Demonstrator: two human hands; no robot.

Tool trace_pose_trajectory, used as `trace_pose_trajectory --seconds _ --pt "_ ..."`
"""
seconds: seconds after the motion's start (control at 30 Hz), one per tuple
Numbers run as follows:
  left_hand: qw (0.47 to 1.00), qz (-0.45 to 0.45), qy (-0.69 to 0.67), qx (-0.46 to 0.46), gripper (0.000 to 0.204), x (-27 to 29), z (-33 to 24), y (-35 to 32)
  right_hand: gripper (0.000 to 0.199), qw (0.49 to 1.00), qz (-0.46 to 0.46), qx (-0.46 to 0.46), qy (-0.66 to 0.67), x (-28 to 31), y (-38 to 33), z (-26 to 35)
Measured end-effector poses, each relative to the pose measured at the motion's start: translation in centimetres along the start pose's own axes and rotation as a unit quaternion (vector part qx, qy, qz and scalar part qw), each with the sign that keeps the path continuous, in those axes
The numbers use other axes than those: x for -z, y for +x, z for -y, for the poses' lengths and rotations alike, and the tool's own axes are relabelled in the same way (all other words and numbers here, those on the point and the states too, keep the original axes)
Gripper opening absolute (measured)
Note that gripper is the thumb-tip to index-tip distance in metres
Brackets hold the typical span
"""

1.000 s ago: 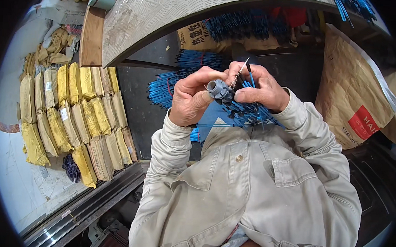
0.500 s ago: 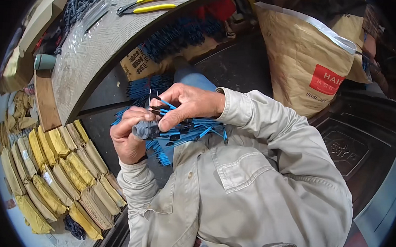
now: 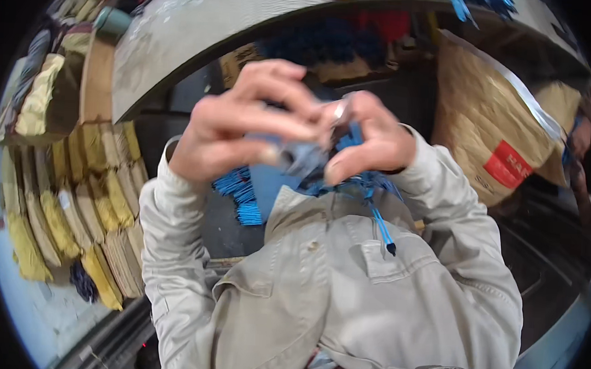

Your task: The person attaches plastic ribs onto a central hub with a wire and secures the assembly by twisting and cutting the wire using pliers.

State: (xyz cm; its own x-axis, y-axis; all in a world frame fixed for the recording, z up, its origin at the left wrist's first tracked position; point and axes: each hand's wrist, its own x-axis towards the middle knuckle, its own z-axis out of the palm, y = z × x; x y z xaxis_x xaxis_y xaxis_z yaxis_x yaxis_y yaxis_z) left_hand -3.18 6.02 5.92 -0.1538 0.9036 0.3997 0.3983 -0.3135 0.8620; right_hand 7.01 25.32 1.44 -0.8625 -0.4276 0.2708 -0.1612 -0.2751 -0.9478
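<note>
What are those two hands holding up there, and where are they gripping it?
Both the left hand and the right hand pinch a bundle of blue wires at its upper end; loose strands hang below. The picture is too blurred to show the grip more exactly.

Small grey roll [image 3: 301, 159], blurred, pinched between the fingertips of left hand [image 3: 235, 128] and right hand [image 3: 371, 142], raised close before the chest; shape hard to tell. Bundle of thin blue sticks [image 3: 349, 184] bunched just beneath the right hand; one stick hanging loose, tilted down over the shirt, dark-tipped.
</note>
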Motion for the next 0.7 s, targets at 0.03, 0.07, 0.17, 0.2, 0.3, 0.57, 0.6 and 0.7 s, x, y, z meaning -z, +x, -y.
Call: trace_pose_trajectory --seconds 0.03,0.07,0.17,0.2,0.3,0.57,0.6,0.7 --pt "0.998 -0.023 0.044 0.024 0.034 0.3 -0.6 0.5 0.028 1.000 0.016 0.008 0.003 -0.3 -0.1 0.3" --pt "0.994 -0.044 0.087 0.043 0.037 0.4 -0.9 1.1 0.027 0.997 -0.073 0.009 0.015 -0.3 -0.3 0.6" --pt "0.975 -0.165 0.026 0.146 0.041 -1.5 -3.2 1.1 0.025 0.984 -0.165 0.060 -0.010 -0.6 0.3 1.9" --pt "0.956 -0.220 -0.017 0.194 0.043 -2.1 -3.6 1.3 0.024 0.977 -0.180 0.101 -0.046 -0.5 0.5 2.3" --pt "0.968 -0.214 0.086 0.099 0.048 -3.0 -3.6 1.9 0.023 0.949 -0.224 0.175 -0.134 -0.8 0.7 2.9" --pt "0.908 -0.356 -0.106 0.195 0.036 -2.4 4.1 5.5 0.020 0.893 -0.356 0.153 -0.229 3.4 3.7 -1.9" --pt "0.887 -0.381 -0.145 0.217 0.035 -2.2 5.2 5.9 0.020 0.906 -0.357 0.129 -0.189 4.2 4.1 -3.0" --pt "0.885 -0.394 -0.090 0.229 0.032 -1.1 7.2 6.9 0.019 0.918 -0.361 0.095 -0.131 6.6 5.4 -4.3"
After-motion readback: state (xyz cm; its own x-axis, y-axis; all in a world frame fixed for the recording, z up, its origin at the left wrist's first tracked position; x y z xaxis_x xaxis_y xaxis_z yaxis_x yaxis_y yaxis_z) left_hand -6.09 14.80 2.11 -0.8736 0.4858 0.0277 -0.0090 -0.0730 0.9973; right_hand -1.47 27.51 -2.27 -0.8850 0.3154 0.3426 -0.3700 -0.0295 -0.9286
